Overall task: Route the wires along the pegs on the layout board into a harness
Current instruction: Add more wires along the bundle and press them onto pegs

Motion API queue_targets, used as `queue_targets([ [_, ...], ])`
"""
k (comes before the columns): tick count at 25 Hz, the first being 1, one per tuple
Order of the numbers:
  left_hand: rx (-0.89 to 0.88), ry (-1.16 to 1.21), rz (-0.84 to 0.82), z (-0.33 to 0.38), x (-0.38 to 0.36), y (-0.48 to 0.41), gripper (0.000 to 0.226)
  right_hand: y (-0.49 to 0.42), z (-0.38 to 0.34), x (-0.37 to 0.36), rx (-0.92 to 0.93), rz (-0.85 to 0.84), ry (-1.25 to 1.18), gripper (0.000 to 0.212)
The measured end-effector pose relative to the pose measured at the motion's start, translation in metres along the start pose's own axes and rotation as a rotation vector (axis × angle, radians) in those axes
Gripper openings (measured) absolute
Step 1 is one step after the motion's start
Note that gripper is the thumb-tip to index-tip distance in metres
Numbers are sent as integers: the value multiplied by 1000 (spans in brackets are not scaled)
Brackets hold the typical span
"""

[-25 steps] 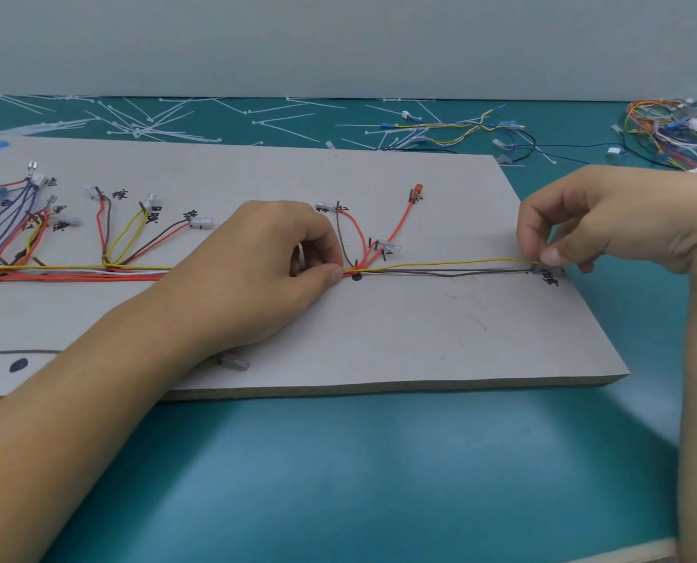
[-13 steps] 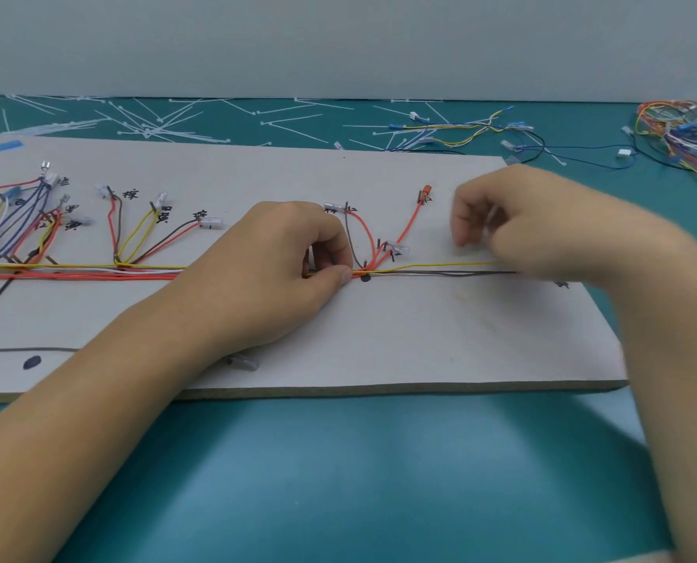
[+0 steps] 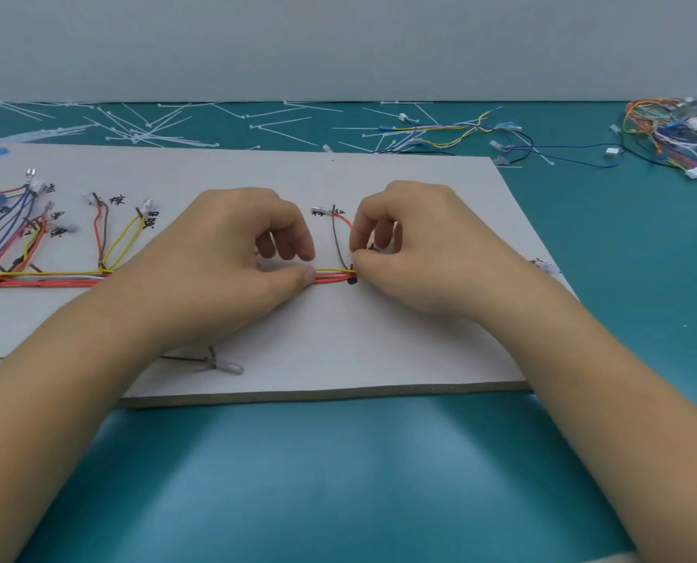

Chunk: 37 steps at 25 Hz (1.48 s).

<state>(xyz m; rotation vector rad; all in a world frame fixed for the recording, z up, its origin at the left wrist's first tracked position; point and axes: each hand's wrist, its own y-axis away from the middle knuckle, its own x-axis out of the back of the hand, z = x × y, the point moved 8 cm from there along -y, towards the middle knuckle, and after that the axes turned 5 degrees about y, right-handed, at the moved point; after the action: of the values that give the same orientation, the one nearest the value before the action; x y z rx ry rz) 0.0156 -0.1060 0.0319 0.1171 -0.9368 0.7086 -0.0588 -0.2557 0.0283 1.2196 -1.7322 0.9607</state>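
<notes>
Hiding much of its run, both hands cover the red, orange and yellow wire bundle on the grey layout board. Left of the black peg, the curled left hand pins the wire bundle under its thumb. At the peg, the curled right hand pinches the wires, though the exact fingertip contact is unclear.

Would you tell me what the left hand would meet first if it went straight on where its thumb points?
Sliding along the wire bundle, the left hand would likely meet the dark peg, just before the right hand.
</notes>
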Motion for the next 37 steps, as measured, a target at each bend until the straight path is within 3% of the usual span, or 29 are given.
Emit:
queue_targets([
  [3, 78, -103, -66, -15, 10, 4, 25, 1, -5, 0, 35, 13, -16, 9],
  [16, 255, -1, -27, -47, 38, 7, 23, -3, -15, -10, 32, -54, 8, 14],
  [19, 273, -100, -6, -53, 41, 11, 22, -3, -14, -9, 16, -61, -7, 14],
  [25, 238, -172, 3, -45, 46, 16, 33, -3, -15, -11, 9, -81, -11, 13],
  [34, 174, -269, 2, -47, 42, 16, 19, -3, -14, -9, 22, -76, -29, 13],
  [37, 186, -330, 29, -48, 39, 13, 32, -2, -14, -8, 29, -78, -27, 14],
])
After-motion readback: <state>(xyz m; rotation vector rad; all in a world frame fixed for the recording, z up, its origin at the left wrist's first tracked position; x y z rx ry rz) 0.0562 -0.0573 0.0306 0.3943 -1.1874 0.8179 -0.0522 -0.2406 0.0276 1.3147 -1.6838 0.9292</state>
